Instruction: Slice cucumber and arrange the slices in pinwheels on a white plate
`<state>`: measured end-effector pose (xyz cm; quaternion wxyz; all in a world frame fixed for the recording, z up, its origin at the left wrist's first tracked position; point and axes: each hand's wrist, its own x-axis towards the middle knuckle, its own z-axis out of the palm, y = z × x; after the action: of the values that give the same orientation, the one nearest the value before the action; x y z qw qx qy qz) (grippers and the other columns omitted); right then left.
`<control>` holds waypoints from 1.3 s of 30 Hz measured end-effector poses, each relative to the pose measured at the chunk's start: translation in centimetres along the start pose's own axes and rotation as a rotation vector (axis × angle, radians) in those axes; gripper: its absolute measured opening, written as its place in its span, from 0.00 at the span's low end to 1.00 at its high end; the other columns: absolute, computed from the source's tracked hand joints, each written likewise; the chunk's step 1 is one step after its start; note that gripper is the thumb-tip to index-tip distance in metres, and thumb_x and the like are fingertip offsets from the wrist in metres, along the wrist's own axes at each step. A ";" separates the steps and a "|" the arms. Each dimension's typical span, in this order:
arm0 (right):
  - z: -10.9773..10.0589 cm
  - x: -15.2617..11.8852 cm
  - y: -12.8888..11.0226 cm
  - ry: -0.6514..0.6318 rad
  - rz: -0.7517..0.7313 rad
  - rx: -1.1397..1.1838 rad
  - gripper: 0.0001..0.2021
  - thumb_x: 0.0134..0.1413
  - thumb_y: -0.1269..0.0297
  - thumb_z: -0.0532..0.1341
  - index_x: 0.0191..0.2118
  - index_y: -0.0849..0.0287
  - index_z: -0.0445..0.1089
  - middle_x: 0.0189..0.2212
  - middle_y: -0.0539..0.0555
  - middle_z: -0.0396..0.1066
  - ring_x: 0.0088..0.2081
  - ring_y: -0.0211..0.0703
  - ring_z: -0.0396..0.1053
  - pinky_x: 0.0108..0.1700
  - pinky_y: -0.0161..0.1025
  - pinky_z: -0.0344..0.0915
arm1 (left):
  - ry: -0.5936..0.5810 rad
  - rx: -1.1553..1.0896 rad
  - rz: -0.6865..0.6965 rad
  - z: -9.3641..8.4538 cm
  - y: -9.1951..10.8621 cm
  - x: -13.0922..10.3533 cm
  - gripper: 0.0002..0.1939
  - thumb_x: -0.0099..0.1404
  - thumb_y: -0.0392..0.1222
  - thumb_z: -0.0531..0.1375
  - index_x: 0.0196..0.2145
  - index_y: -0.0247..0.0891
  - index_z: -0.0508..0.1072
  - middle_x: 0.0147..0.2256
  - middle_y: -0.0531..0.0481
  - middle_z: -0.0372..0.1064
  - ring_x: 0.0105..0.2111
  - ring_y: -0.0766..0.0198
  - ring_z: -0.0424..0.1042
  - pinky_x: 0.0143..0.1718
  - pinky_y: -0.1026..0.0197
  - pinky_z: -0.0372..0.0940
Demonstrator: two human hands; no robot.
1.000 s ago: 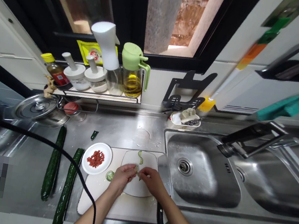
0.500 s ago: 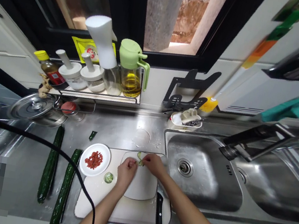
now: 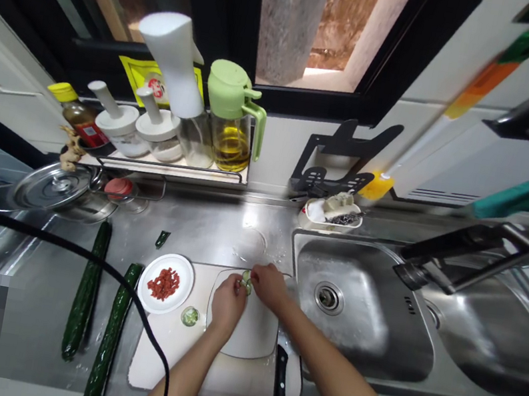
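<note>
Thin cucumber slices [image 3: 246, 281] are at the far edge of a white, rounded-square plate [image 3: 248, 337]. My left hand [image 3: 229, 302] has its fingers closed at the slices from the left. From the right, my right hand [image 3: 268, 285] pinches at the same slices; its fingertips are partly hidden. Beneath the plate lies a pale cutting board [image 3: 156, 359]. To the left of the plate, a small green-and-white cucumber piece [image 3: 190, 316] rests on the board. A small white dish [image 3: 148, 287] holds red dried berries [image 3: 163, 284].
Two whole cucumbers [image 3: 85, 296] lie on the left counter, near a hanging black cable [image 3: 83, 253]. A black-handled knife [image 3: 282, 380] lies along the board's right side. The sink [image 3: 367, 310] is to the right. Seasoning jars and an oil bottle [image 3: 230, 145] stand behind.
My left hand has turned and come nearer to my right hand, covering more of the slices. The slices now sit closer together between my fingers. The view has shifted slightly.
</note>
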<state>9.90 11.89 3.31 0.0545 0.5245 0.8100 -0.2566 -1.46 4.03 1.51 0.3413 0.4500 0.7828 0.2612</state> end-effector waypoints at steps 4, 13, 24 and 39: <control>0.1 0.0 0.2 0.008 -0.019 -0.028 0.11 0.57 0.70 0.52 0.35 0.57 0.72 0.33 0.54 0.74 0.40 0.46 0.64 0.38 0.37 0.53 | -0.002 0.017 0.005 0.0 -0.1 0.1 0.10 0.61 0.36 0.54 0.40 0.41 0.71 0.31 0.51 0.73 0.31 0.64 0.70 0.33 0.65 0.59; 0.2 -0.2 0.0 0.017 -0.049 -0.091 0.10 0.59 0.69 0.52 0.36 0.58 0.71 0.35 0.55 0.73 0.42 0.47 0.64 0.38 0.38 0.54 | -0.014 0.107 0.023 -0.2 0.2 0.0 0.09 0.62 0.37 0.54 0.39 0.41 0.71 0.32 0.50 0.72 0.33 0.63 0.70 0.35 0.64 0.58; 0.8 -0.7 0.0 0.062 -0.123 -0.137 0.08 0.60 0.67 0.54 0.36 0.57 0.70 0.40 0.57 0.70 0.45 0.48 0.61 0.39 0.39 0.53 | 0.002 0.258 0.014 -0.5 0.5 -0.2 0.09 0.63 0.40 0.56 0.42 0.43 0.71 0.43 0.47 0.65 0.37 0.63 0.69 0.37 0.63 0.59; 0.8 -2.6 0.8 0.154 -0.122 -0.070 0.10 0.61 0.69 0.52 0.39 0.57 0.71 0.39 0.55 0.70 0.46 0.46 0.60 0.43 0.40 0.53 | -0.002 0.188 0.094 -2.1 -0.4 -0.7 0.08 0.62 0.38 0.56 0.36 0.41 0.75 0.39 0.47 0.67 0.36 0.63 0.70 0.38 0.64 0.61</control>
<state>11.62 9.61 3.32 -0.0054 0.4901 0.8507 -0.1898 -3.04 3.04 2.71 0.2859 0.5165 0.7816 0.2016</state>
